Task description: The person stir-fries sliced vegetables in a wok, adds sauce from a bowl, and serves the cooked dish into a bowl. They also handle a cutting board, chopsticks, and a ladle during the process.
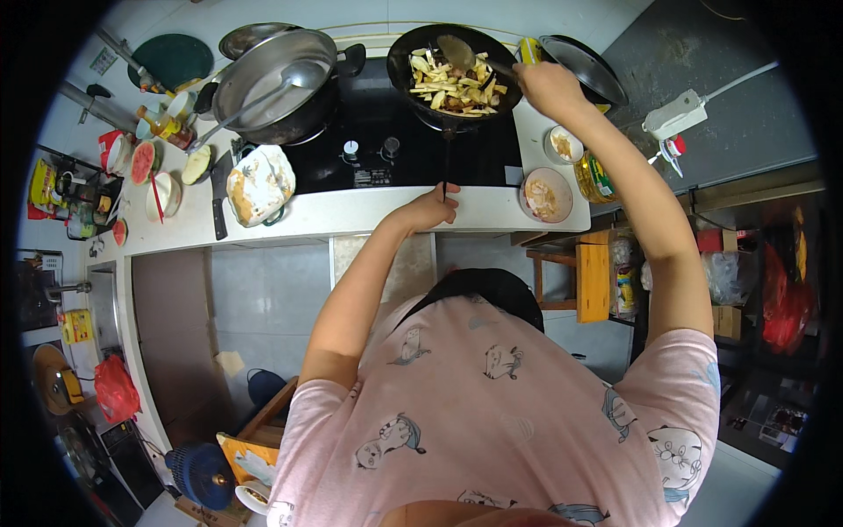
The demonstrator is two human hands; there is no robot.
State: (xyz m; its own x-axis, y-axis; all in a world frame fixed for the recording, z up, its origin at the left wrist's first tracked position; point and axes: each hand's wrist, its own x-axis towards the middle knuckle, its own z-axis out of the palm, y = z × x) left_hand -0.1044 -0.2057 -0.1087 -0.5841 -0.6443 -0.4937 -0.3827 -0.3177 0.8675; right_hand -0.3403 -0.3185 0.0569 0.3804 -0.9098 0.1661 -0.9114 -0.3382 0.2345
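Observation:
A black wok stands on the right burner of the black glass cooktop. Pale cut strips of eggplant lie in it with darker browned pieces. My right hand grips the handle of a metal spatula, whose head rests at the far side of the food. Down at the counter's front edge, my left hand holds the end of the wok's long thin handle. On the left burner is a large steel pot with a ladle lying across it.
A bowl with chopped garlic, a small bowl and an oil bottle stand right of the cooktop. Left of it are a kitchen knife, a patterned dish, a halved eggplant and watermelon. A lid leans behind.

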